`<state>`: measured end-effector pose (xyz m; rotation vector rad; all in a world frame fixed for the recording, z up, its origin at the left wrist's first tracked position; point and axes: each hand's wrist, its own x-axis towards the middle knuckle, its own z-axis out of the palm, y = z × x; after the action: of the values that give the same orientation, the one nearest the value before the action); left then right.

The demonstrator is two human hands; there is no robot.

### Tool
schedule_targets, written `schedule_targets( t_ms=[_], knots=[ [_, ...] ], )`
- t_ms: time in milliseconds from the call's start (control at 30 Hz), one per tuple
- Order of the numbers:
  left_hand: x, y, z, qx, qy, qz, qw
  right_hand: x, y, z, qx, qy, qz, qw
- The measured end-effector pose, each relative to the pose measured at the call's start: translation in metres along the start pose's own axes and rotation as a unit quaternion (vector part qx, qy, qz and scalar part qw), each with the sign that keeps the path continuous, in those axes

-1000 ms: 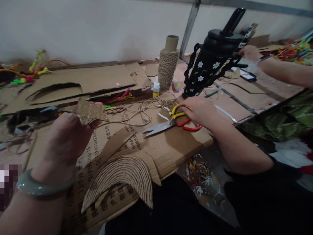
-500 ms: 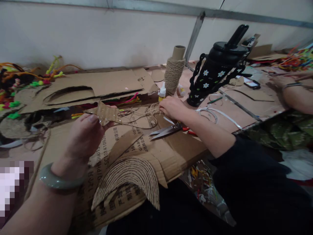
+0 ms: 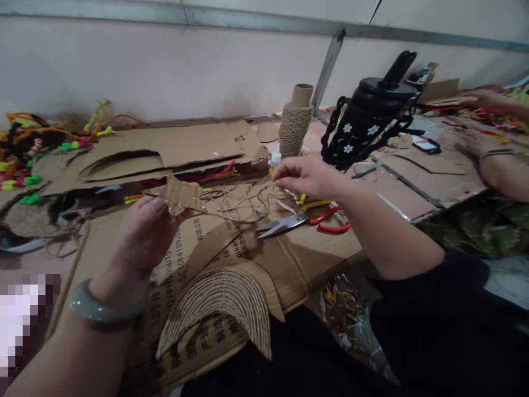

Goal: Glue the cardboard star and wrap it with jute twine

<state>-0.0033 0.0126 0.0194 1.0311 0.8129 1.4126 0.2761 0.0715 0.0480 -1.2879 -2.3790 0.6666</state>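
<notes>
Jute twine strand (image 3: 242, 203) now pinched tight in right hand (image 3: 308, 176) fingertips, lifted off the tangle beside the scissors (image 3: 306, 218) it let go a second ago, so cutting judged done; left hand (image 3: 142, 237) thumb-pinches the cardboard scrap (image 3: 179, 196), long axis left–right, pointed tip toward the twine.

A pale wall (image 3: 165, 66) is running behind the worktable (image 3: 430, 182), and a grey rail (image 3: 248, 23) is crossing high above the table. A slanted metal bar (image 3: 328, 69) is rising from the table's far edge to the rail (its foot is hidden). Soft shadow is lying along the table's back edge.
</notes>
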Motion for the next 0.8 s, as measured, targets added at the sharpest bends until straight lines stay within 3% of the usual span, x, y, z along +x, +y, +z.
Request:
schedule_targets(
  t_ms=[100, 200, 400, 533, 600, 733, 800],
  knots=[
    [0.0, 0.004, -0.001, -0.014, 0.003, 0.019, 1.0, -0.004, 0.003, 0.004, -0.136, -0.073, 0.028, 0.988],
    [0.0, 0.005, -0.004, -0.023, 0.009, 0.034, 0.999, 0.0, 0.004, 0.012, -0.211, -0.039, 0.04, 0.976],
    [0.003, 0.004, -0.007, -0.021, 0.019, 0.0, 1.0, 0.03, -0.014, 0.043, -0.238, -0.007, 0.011, 0.971],
    [0.004, 0.002, -0.006, -0.028, 0.012, 0.001, 1.0, 0.051, -0.032, 0.075, -0.251, -0.089, -0.078, 0.961],
    [0.005, 0.001, -0.006, -0.033, 0.014, -0.001, 0.999, 0.058, -0.037, 0.087, -0.248, -0.1, -0.097, 0.959],
    [0.006, -0.001, -0.009, -0.026, 0.003, -0.011, 1.0, 0.066, -0.04, 0.09, -0.232, -0.085, -0.106, 0.963],
    [0.006, -0.002, -0.01, -0.029, -0.008, -0.02, 0.999, 0.069, -0.041, 0.082, -0.186, -0.046, -0.099, 0.976]
  ],
)
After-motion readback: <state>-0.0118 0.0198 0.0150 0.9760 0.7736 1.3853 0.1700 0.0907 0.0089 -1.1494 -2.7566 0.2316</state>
